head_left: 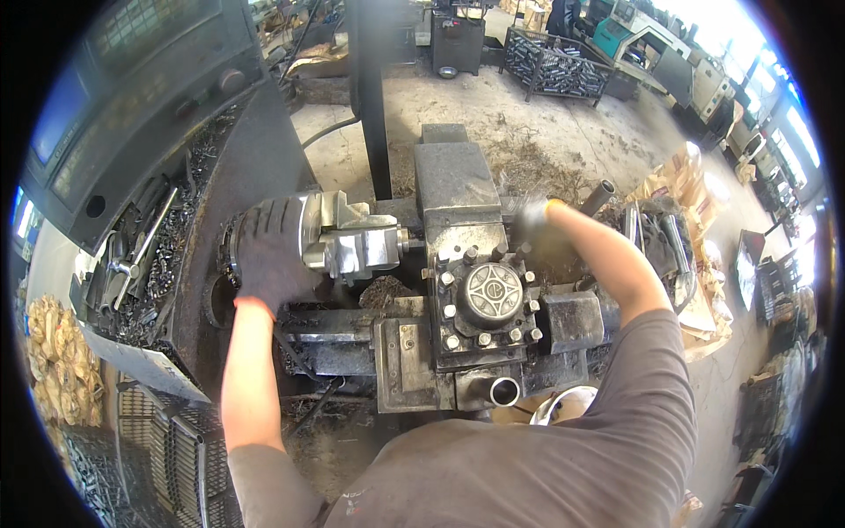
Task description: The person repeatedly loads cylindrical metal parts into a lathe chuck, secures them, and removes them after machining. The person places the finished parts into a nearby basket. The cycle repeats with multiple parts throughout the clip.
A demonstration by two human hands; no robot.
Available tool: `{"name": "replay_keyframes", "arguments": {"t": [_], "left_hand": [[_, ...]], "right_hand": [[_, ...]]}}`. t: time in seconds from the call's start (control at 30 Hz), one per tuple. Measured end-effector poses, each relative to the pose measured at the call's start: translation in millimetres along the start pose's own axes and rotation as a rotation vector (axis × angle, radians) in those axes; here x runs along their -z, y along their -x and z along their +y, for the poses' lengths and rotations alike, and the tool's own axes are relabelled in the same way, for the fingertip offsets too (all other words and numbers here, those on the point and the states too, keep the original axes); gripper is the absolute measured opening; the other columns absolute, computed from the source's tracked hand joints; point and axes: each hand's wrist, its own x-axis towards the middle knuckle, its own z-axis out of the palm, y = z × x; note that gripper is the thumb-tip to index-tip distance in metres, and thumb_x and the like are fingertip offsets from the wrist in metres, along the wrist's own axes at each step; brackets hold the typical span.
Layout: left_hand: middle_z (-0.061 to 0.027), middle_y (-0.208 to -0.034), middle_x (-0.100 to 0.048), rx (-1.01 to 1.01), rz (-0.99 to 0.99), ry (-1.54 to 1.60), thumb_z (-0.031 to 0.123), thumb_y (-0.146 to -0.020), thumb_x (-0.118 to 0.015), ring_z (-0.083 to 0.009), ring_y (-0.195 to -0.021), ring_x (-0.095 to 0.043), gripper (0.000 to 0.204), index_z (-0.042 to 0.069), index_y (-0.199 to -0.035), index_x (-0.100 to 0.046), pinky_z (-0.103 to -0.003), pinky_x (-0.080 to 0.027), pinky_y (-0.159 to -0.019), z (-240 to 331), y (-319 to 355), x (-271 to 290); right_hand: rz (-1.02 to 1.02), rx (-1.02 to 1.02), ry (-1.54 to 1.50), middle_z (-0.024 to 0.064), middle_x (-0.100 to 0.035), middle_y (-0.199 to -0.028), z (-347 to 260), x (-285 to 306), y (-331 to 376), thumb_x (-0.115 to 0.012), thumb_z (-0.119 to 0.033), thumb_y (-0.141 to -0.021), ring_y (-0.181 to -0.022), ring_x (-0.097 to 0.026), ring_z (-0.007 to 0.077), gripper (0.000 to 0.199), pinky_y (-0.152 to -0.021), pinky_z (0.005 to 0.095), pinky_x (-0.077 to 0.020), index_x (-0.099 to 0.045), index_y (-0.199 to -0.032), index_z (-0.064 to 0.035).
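My left hand (pixel 271 260), in a dark glove with an orange cuff edge, lies over the round body of a lathe chuck (pixel 311 227). Its fingers stretch over the top of the chuck. Stepped metal jaws (pixel 359 246) stick out on the chuck's right side, close around a bright metal piece. My right hand (pixel 531 220), in a greyish glove with a yellow cuff, is smeared by motion behind the square tool post (pixel 480 304). What that hand touches, if anything, is hidden. Several bolts ring the tool post's round cap (pixel 492 294).
To the left, a tray (pixel 172 304) holds metal shavings and wrenches (pixel 132 264). A dark upright post (pixel 370 106) stands beyond the chuck. Paper-wrapped bundles and rods (pixel 673 238) lie at right. Farther back is a crate of metal parts (pixel 559 70). A short open tube (pixel 503 392) juts toward me.
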Motion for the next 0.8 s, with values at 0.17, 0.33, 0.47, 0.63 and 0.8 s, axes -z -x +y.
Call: {"name": "replay_keyframes", "arguments": {"t": [0.17, 0.33, 0.47, 0.63, 0.8], "left_hand": [[-0.0136, -0.157, -0.054, 0.054, -0.163, 0.18, 0.036, -0.08, -0.08, -0.033, -0.149, -0.047, 0.082, 0.012, -0.153, -0.052, -0.051, -0.032, -0.128, 0.7, -30.3, 24.6], [-0.0139, -0.153, -0.055, -0.148, 0.406, 0.224, 0.03, -0.081, -0.082, -0.0357, -0.148, -0.047, 0.077, 0.015, -0.151, -0.055, -0.054, -0.027, -0.131, 45.8, 11.5, -13.6], [-0.0146, -0.147, -0.057, -0.308, 0.377, 0.302, 0.029, -0.079, -0.085, -0.0387, -0.145, -0.049, 0.072, 0.015, -0.144, -0.058, -0.059, -0.024, -0.132, 90.5, 5.8, -35.1], [-0.0165, -0.139, -0.058, -0.334, 0.399, 0.336, 0.032, -0.077, -0.084, -0.0399, -0.139, -0.051, 0.064, 0.013, -0.134, -0.061, -0.063, -0.028, -0.128, 123.3, -19.5, -49.4], [-0.0208, -0.136, -0.059, -0.3, 0.47, 0.347, 0.031, -0.076, -0.082, -0.0414, -0.138, -0.051, 0.055, 0.01, -0.123, -0.064, -0.064, -0.03, -0.126, 128.9, -25.8, -70.8]], "right_hand": [[0.741, -0.279, -0.334, 0.0213, -0.076, -0.112, 47.2, 25.6, -24.8, -0.071, -0.026, -0.093, -0.093, -0.076, 0.0308, 0.046, -0.085, 0.042, -0.0618, -0.072, -0.136, -0.008], [0.292, 0.164, -0.223, 0.0142, -0.079, -0.122, 1.7, 89.8, 8.8, -0.07, -0.02, -0.097, -0.105, -0.078, 0.0293, 0.023, -0.091, 0.0391, -0.0633, -0.081, -0.112, -0.0066], [-0.043, 0.4, -0.582, 0.0133, -0.076, -0.13, -132.4, 85.0, 7.4, -0.075, -0.025, -0.099, -0.101, -0.078, 0.022, 0.049, -0.083, 0.0337, -0.0672, -0.067, -0.142, -0.0022], [0.058, 0.491, -0.496, 0.0073, -0.079, -0.081, -190.1, 66.9, -29.7, -0.094, -0.033, -0.075, -0.074, -0.073, 0.0161, 0.037, -0.067, 0.0338, -0.0586, -0.085, -0.098, -0.005], [0.029, 0.549, -0.553, 0.0114, -0.079, -0.096, -167.8, 57.9, -28.2, -0.087, -0.032, -0.086, -0.084, -0.075, 0.0205, 0.038, -0.069, 0.0341, -0.0618, -0.081, -0.107, -0.0015]]}}
